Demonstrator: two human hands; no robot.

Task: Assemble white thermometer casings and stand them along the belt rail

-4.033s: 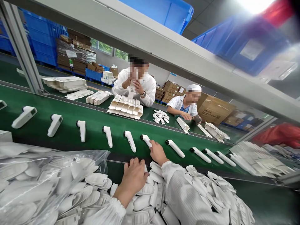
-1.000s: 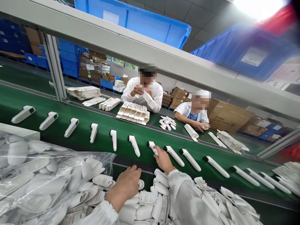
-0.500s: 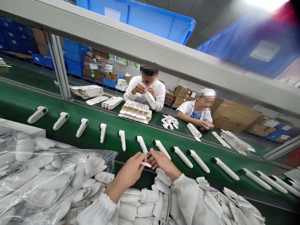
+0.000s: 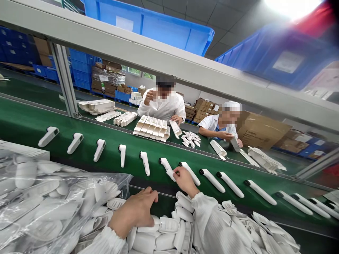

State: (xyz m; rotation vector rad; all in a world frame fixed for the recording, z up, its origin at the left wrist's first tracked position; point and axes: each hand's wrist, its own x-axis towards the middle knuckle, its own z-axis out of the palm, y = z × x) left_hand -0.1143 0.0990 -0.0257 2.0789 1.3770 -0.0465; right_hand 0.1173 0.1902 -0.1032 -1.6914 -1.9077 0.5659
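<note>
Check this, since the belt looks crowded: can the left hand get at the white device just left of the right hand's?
Probably yes: the left hand rests on the white covers, and bare belt lies between it and that device.

green conveyor belt (image 4: 31,121), white thermometers (image 4: 145,163), blue bins (image 4: 159,26), white sleeves (image 4: 212,222)

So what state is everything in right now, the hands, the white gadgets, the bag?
Right hand: on the belt, fingers touching a white device.
Left hand: curled, resting on the loose white covers.
Row of white devices: lying flat on the green belt, spaced apart.
Plastic bag: open, full of covers.
Blue crate: up on the shelf.
</note>
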